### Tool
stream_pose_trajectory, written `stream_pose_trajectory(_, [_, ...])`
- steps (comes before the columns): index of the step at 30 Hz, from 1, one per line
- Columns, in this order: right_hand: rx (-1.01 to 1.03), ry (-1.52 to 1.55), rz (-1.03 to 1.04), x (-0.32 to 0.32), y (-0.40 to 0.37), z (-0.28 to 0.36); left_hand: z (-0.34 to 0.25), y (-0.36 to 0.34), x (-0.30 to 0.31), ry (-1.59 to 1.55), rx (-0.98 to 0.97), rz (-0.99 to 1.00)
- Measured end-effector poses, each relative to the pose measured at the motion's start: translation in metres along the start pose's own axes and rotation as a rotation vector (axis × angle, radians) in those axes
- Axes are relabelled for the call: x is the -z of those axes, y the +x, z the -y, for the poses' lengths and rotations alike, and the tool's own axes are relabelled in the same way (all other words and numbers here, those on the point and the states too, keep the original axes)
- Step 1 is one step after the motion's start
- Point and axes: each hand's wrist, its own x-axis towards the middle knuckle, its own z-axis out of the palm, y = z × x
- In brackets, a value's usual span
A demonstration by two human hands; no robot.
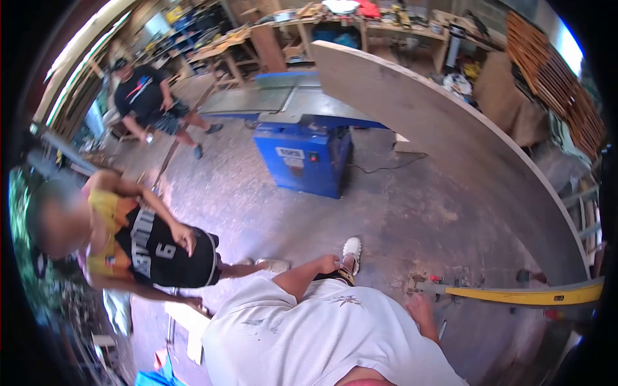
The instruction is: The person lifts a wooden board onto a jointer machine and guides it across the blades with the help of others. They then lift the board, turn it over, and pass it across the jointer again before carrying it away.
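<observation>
My left hand (329,262) is in front of my white shirt (335,321), beside dark patterned shorts (338,276). Its fingers are curled; what they hold, if anything, is too small to make out. Low on my right side hangs my right hand (421,312), fingers loosely apart, with no object visible in it. A thin pale stick (443,329) shows just beyond that hand. Nearest on the right, a long yellow bar (521,296) extends toward the view's edge, with a small red piece (436,279) near its inner end.
A large wooden board (450,128) stands at the right. Ahead is a blue machine (302,157) with a flat metal bed and a cord on the floor. One person (161,248) stands close left, another (145,96) farther back. Cluttered workbenches (296,20) line the back.
</observation>
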Motion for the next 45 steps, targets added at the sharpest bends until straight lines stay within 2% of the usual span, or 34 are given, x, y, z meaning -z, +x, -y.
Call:
stream_pose_trajectory(1, [0.002,0.089,0.044,-0.018,-0.005,-0.024,0.008,-0.021,-0.007,0.04,-0.002,-0.025])
stream_pose_trajectory(2, [0.035,0.077,0.075,-0.05,0.009,-0.146,0.014,-0.043,-0.014,0.039,0.022,-0.047])
stream_pose_trajectory(3, [-0.064,0.231,0.217,-0.076,0.024,-0.262,0.023,-0.06,-0.019,0.021,0.055,-0.074])
stream_pose_trajectory(4, [-0.171,0.38,0.354,-0.125,0.068,-0.265,0.037,-0.074,-0.024,0.058,0.023,-0.136])
stream_pose_trajectory(5, [-0.153,0.366,0.375,-0.08,0.035,-0.297,0.048,-0.085,-0.03,0.099,-0.014,-0.195])
stream_pose_trajectory(6, [-0.077,0.182,0.388,-0.059,0.023,-0.243,0.055,-0.098,-0.031,0.089,0.0,-0.217])
stream_pose_trajectory(7, [0.004,-0.003,0.393,-0.061,0.016,-0.128,0.061,-0.112,-0.029,-0.116,0.125,-0.202])
stream_pose_trajectory(8, [0.031,-0.022,0.401,-0.065,0.025,-0.138,0.064,-0.125,-0.026,-0.328,0.244,-0.191])
stream_pose_trajectory(9, [0.085,-0.018,0.361,-0.07,0.035,-0.14,0.071,-0.132,-0.025,-0.348,0.252,-0.231])
stream_pose_trajectory(11, [0.17,-0.034,0.35,-0.071,0.063,-0.122,0.08,-0.147,-0.023,-0.19,0.172,-0.324])
stream_pose_trajectory(12, [0.124,-0.006,0.363,-0.065,0.075,-0.104,0.084,-0.155,-0.022,-0.037,0.07,-0.359])
stream_pose_trajectory(13, [0.051,0.034,0.355,-0.054,0.079,-0.087,0.078,-0.162,-0.019,-0.041,0.056,-0.349])
stream_pose_trajectory(15, [0.073,-0.03,0.334,-0.037,0.088,-0.017,0.064,-0.174,-0.013,-0.281,0.235,-0.398])
stream_pose_trajectory(16, [0.215,-0.13,0.21,-0.034,0.094,0.006,0.061,-0.179,-0.014,-0.254,0.202,-0.435])
stream_pose_trajectory(17, [0.196,0.034,0.276,-0.022,0.1,0.041,0.06,-0.183,-0.013,-0.228,0.166,-0.469])
stream_pose_trajectory(21, [0.253,0.198,0.053,0.011,0.096,0.14,0.075,-0.213,-0.029,-0.251,0.149,-0.446])
stream_pose_trajectory(23, [0.363,0.138,-0.031,0.031,0.084,0.157,0.098,-0.225,-0.057,-0.26,0.099,-0.418])
stream_pose_trajectory(24, [0.345,0.157,-0.061,0.05,0.079,0.166,0.111,-0.229,-0.057,-0.292,0.085,-0.431])
stream_pose_trajectory(26, [0.355,0.352,-0.142,0.03,0.056,0.141,0.156,-0.221,-0.075,-0.272,0.072,-0.428])
stream_pose_trajectory(27, [0.326,0.361,-0.157,0.02,0.035,0.128,0.158,-0.221,-0.09,-0.34,0.064,-0.452])
stream_pose_trajectory(28, [0.144,0.474,-0.133,0.02,0.015,0.123,0.16,-0.224,-0.088,-0.34,0.188,-0.31])
stream_pose_trajectory(29, [-0.042,0.592,-0.103,0.014,-0.008,0.115,0.159,-0.226,-0.097,-0.343,0.181,-0.294])
stream_pose_trajectory(31, [0.126,0.294,0.041,-0.002,-0.008,0.064,0.155,-0.217,-0.099,-0.643,0.279,-0.197])
stream_pose_trajectory(32, [0.236,0.065,0.036,-0.023,0.021,0.014,0.146,-0.201,-0.094,-0.659,0.302,-0.17])
stream_pose_trajectory(33, [0.234,-0.08,0.086,-0.025,0.003,0.014,0.149,-0.195,-0.093,-0.653,0.309,-0.185])
stream_pose_trajectory(34, [0.25,-0.317,0.07,-0.047,0.015,-0.041,0.149,-0.182,-0.096,-0.476,0.208,-0.139])
stream_pose_trajectory(35, [0.183,-0.43,0.184,-0.046,0.008,-0.051,0.149,-0.173,-0.099,-0.3,0.115,-0.088])
stream_pose_trajectory(36, [0.11,-0.541,0.3,-0.049,-0.005,-0.063,0.139,-0.175,-0.093,-0.277,0.138,-0.059])
stream_pose_trajectory(38, [0.196,-0.798,0.576,-0.088,0.014,-0.154,0.124,-0.187,-0.088,-0.368,0.133,-0.104])
stream_pose_trajectory(39, [0.2,-0.8,0.572,-0.081,0.0,-0.137,0.122,-0.19,-0.089,-0.455,0.119,-0.142])
stream_pose_trajectory(41, [0.002,-0.607,0.312,-0.081,-0.038,-0.116,0.126,-0.205,-0.089,-0.442,0.11,-0.171])
stream_pose_trajectory(42, [-0.001,-0.603,0.312,-0.091,-0.029,-0.12,0.135,-0.216,-0.089,-0.429,0.104,-0.195])
stream_pose_trajectory(44, [0.53,-1.217,0.755,-0.121,0.01,-0.157,0.169,-0.232,-0.098,-0.317,0.092,-0.159])
stream_pose_trajectory(45, [0.521,-1.218,0.751,-0.121,-0.026,-0.133,0.189,-0.241,-0.105,-0.207,0.048,-0.186])
